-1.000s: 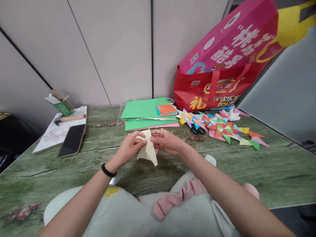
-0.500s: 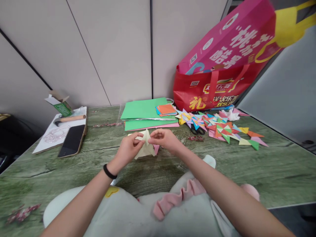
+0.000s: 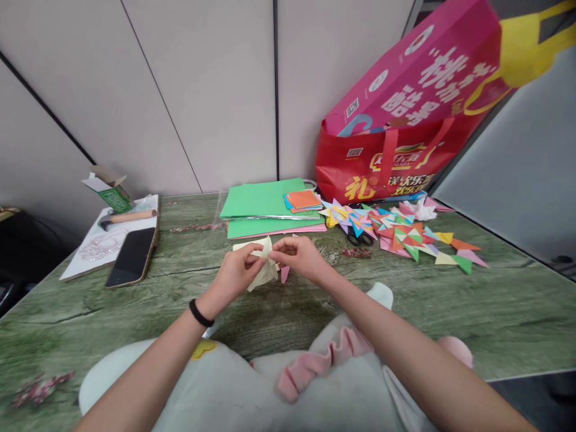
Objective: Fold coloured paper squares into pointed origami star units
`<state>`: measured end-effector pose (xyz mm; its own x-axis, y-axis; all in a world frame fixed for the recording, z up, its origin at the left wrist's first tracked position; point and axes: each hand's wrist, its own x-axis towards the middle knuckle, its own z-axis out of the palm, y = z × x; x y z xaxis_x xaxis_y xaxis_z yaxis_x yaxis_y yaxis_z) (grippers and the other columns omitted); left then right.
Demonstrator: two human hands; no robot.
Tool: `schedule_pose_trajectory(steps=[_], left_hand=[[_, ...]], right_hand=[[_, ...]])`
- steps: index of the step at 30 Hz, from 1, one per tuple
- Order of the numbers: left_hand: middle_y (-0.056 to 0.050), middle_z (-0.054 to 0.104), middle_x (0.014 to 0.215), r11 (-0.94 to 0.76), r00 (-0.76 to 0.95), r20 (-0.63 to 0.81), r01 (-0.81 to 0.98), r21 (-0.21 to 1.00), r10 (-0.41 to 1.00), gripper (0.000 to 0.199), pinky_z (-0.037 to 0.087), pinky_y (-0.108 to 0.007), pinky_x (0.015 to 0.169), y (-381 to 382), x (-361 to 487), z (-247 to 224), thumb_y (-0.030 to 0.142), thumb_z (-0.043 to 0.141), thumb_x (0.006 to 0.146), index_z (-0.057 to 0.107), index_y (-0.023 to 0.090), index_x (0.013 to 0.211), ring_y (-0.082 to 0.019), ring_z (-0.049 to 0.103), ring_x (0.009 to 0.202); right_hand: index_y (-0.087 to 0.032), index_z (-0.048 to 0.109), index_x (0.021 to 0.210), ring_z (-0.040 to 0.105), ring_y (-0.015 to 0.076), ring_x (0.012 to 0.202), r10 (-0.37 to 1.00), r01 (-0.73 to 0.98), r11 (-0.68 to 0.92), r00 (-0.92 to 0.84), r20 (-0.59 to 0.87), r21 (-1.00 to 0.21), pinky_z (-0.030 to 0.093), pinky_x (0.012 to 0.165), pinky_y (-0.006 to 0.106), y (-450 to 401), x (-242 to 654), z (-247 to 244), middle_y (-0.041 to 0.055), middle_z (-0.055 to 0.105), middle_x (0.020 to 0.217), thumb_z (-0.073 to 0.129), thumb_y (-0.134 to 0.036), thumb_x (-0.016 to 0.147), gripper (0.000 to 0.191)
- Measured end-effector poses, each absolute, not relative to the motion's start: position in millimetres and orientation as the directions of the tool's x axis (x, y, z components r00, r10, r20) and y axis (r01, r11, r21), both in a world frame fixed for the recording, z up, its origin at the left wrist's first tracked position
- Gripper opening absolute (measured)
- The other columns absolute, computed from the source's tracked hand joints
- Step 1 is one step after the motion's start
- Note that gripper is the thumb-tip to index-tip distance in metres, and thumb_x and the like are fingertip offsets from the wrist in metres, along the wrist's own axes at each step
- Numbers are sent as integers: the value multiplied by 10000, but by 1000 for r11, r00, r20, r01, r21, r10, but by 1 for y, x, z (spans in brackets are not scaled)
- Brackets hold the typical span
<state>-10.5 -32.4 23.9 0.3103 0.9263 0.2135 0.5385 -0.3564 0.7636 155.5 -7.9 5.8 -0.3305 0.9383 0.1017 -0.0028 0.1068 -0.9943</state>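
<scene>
A pale yellow sheet of folded paper [image 3: 262, 278] is held above the table, its upper part raised to a point. My left hand [image 3: 237, 268] pinches it from the left between thumb and fingers. From the right, my right hand [image 3: 297, 258] pinches the same paper close to the left fingertips. A piece of pink paper [image 3: 285, 274] shows just below the right hand, mostly hidden. Behind the hands lies a stack of green paper [image 3: 263, 198], with small orange squares [image 3: 303, 199] on top at its right end.
Colourful folded paper pieces [image 3: 405, 231] spread at the right, with black scissors [image 3: 360, 237] partly under them. A red bag [image 3: 351, 165] stands behind. At left are a phone [image 3: 131, 257], a wooden-handled hammer [image 3: 130, 216] and a small green box [image 3: 114, 195].
The yellow paper's right part has narrowed and folded in between the hands. My right hand has shifted very slightly; the left hand stays almost in place.
</scene>
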Motion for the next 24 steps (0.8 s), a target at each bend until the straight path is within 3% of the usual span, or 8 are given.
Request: schedule_pose_trajectory(steps=[6,11,19,24], left_hand=[[-44,685,695,-225,309,117,343,912,944,269,455,-235,548,-33,-7,28,317,558,742,558,135,940,-169,622,615],[-57,689,710,-105,272,37,240,965,961,343,465,-249,568,-33,-7,35,343,620,697,557,116,947,-173,627,638],[-46,687,718,-60,293,10,161,985,956,328,448,-219,540,-32,-9,33,340,640,695,572,130,937,-145,611,618],[-19,656,664,-87,278,28,203,975,960,233,411,-193,510,-32,-9,33,328,676,653,613,123,744,-115,570,567]], right_hand=[[-142,560,712,544,103,506,943,-7,86,-321,84,-996,464,528,250,-7,158,6,-11,567,571,642,-344,635,231],[-136,571,652,501,85,507,942,57,178,-300,153,-982,436,503,224,-7,160,9,-9,548,580,632,-356,652,228],[-140,538,700,509,65,513,932,-125,-26,-361,21,-992,441,511,208,-10,159,12,-39,555,576,736,-301,540,301],[-132,557,729,515,57,517,909,-149,-67,-417,2,-987,436,519,199,-12,159,13,-41,573,580,760,-284,520,328]])
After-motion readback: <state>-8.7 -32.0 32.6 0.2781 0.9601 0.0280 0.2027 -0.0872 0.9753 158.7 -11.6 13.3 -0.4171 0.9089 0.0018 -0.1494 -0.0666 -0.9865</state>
